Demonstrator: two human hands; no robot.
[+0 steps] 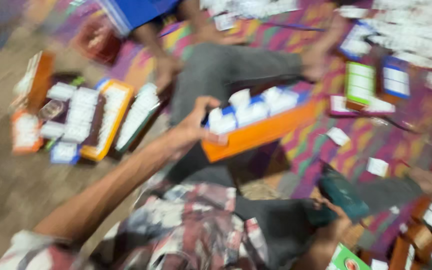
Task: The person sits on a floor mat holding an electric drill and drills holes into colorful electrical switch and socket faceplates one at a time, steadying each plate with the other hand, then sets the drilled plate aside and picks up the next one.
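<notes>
In the blurred head view, the left hand (196, 125) is clamped on the near end of an orange tray (258, 134) of small white boxes, which stretches away to the hand's right. The right hand (333, 225) grips a dark green object (341, 192); its fingers are too blurred to tell further.

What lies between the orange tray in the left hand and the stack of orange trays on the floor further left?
In the head view, between the orange tray in the left hand and the stack of trays, only the person's grey-trousered leg shows; the blur hides finer detail.
</notes>
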